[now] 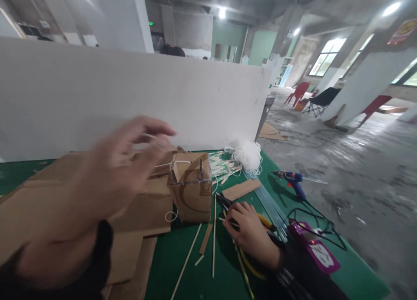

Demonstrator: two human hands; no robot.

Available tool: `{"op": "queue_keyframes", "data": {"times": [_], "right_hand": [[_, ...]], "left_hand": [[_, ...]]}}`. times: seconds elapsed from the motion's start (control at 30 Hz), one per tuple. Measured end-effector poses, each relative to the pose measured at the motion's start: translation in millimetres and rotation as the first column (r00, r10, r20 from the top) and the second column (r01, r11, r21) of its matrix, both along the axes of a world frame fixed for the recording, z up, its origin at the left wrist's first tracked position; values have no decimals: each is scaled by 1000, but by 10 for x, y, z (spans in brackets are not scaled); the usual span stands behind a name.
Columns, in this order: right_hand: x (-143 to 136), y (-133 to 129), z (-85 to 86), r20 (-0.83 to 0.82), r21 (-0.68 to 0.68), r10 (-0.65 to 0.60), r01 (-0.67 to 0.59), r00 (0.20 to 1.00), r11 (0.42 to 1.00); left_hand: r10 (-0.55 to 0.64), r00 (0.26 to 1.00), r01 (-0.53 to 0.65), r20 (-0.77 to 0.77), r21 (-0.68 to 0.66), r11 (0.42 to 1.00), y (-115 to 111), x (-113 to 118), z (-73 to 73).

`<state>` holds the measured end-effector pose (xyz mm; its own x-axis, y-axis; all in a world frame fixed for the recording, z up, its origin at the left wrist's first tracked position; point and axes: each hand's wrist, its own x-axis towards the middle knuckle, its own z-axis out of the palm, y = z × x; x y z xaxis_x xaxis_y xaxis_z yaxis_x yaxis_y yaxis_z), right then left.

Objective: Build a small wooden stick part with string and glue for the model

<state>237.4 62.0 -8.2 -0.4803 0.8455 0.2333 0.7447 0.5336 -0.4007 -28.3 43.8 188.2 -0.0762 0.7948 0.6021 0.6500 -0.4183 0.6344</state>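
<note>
My left hand (120, 169), smeared by motion, is raised over the cardboard on the left. Its thumb and index finger stretch to the right with a small gap between their tips. A white string (180, 162) runs from the top of a small cardboard box (193, 200) and passes behind this hand; I cannot tell if it touches it. Low over the table, my right hand (250, 230) has its fingers closed on a thin wooden stick (223, 219). Under and beside it lie pliers with black jaws (224, 201) and yellow handles (265, 221).
Thin sticks (214, 243) and cardboard strips (241, 189) lie on the green table (182, 248). Behind are a white string bundle (249, 156) and a white partition (146, 91). Rightward sit a blue glue gun (295, 180), clear glue sticks (269, 206) and a purple power strip (322, 254).
</note>
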Motion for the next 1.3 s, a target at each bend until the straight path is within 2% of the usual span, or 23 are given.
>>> {"op": "queue_keyframes", "data": {"times": [0.1,0.17,0.3,0.43,0.57,0.77,0.93,1.07,1.17,1.3], "right_hand": [[-8,-37,0,14,-18,28,-28,1000,999],[-11,-58,-12,8,-40,35,-35,999,999],[-30,-94,-42,-23,-78,86,-87,996,993],[-61,-144,-7,-29,-108,195,-197,980,974],[-88,-193,53,-17,-148,270,-269,963,952],[-111,-197,48,12,-175,267,-260,964,949],[-108,-182,2,10,-185,260,-253,966,949],[-99,-178,5,19,-191,253,-245,967,951],[-99,-176,11,14,-181,274,-267,962,947],[-99,-166,-26,-7,-155,310,-307,951,939]], "left_hand": [[-124,939,103,-322,-82,991,136,93,-100],[-206,895,152,-395,-165,975,193,149,-176],[-277,883,169,-379,-293,941,246,151,-263],[-329,872,221,-363,-308,925,260,78,-258],[-422,857,324,-297,-327,888,228,2,-208],[-483,826,397,-290,-308,865,141,-179,-150],[-533,794,430,-291,-351,832,158,-266,-185],[-553,774,431,-309,-383,817,191,-218,-203],[-544,789,437,-284,-362,823,184,-106,-202],[-458,842,393,-286,-256,883,194,132,-262]]}}
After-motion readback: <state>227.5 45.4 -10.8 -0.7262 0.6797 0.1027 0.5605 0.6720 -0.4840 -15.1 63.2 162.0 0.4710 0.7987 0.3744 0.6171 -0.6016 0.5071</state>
